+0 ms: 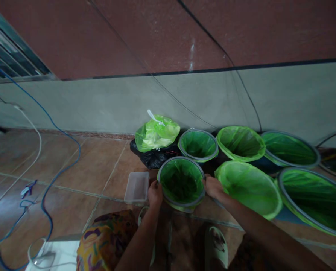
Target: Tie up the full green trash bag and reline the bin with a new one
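Note:
A small bin (181, 183) lined with a green bag stands on the tiled floor in front of me. My left hand (155, 193) grips its left rim and my right hand (213, 187) grips its right rim. Several other green-lined bins sit around it: one behind (198, 145), one behind to the right (240, 143), one directly right (249, 188), and two larger ones at the far right (290, 148) (314, 199).
A tied green bag (156, 133) rests on a black bag (153, 158) by the wall. A clear plastic container (137, 187) lies left of the held bin. Blue (72, 150) and white (38, 139) cables trail across the floor at left. My sandal (215, 244) shows below.

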Demonstrator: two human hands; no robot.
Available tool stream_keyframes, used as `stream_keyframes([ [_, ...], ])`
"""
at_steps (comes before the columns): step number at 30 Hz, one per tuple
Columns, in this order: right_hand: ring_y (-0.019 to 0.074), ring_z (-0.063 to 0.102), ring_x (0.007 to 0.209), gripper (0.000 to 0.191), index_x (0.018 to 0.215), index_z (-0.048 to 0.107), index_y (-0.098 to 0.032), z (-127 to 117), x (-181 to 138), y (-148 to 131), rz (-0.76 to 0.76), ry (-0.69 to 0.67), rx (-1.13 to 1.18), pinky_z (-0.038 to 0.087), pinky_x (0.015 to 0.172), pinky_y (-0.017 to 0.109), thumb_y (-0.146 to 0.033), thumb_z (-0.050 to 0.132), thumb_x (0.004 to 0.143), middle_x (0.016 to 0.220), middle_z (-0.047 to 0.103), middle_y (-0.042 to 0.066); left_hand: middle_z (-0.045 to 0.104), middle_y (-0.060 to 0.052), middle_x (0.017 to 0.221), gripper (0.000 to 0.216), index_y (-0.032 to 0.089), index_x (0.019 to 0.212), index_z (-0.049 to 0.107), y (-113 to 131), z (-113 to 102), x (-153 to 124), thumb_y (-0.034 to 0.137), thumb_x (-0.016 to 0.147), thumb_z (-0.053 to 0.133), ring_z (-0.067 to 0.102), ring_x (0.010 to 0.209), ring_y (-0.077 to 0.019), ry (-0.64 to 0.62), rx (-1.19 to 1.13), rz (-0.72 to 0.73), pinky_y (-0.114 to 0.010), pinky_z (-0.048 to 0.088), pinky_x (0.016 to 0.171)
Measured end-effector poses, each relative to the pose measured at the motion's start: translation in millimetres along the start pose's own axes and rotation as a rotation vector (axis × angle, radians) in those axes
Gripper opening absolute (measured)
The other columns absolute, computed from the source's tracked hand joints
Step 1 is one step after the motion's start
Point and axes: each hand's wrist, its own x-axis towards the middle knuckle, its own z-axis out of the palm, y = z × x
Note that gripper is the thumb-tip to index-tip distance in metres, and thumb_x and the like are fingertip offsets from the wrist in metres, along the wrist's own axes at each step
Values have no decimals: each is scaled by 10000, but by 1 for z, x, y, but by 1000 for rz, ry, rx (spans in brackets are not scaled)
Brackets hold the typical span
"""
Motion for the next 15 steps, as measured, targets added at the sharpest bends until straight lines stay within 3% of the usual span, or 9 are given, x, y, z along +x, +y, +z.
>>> stream_keyframes([
  [3,290,706,1014,348,1197,637,-107,9,5,0,4,-35,40,473,777,333,-287,415,999,1076,741,192,759,-132,1148,299,146,1144,735,-3,2,3,223,887,603,702,1099,-242,-26,-11,-13,-309,520,939],
  [8,288,710,967,242,1071,705,-201,22,14,3,11,-7,119,476,737,337,-287,506,962,1022,754,197,772,-140,1110,315,141,1147,742,-12,4,9,217,850,671,721,1058,-252,-13,-64,-92,-326,537,926],
  [15,277,700,994,259,1068,681,-132,32,25,3,48,-25,146,484,760,318,-167,453,950,1050,742,188,790,-153,996,276,128,1026,780,-26,15,18,183,759,737,741,979,-289,63,-179,-112,-387,565,904],
])
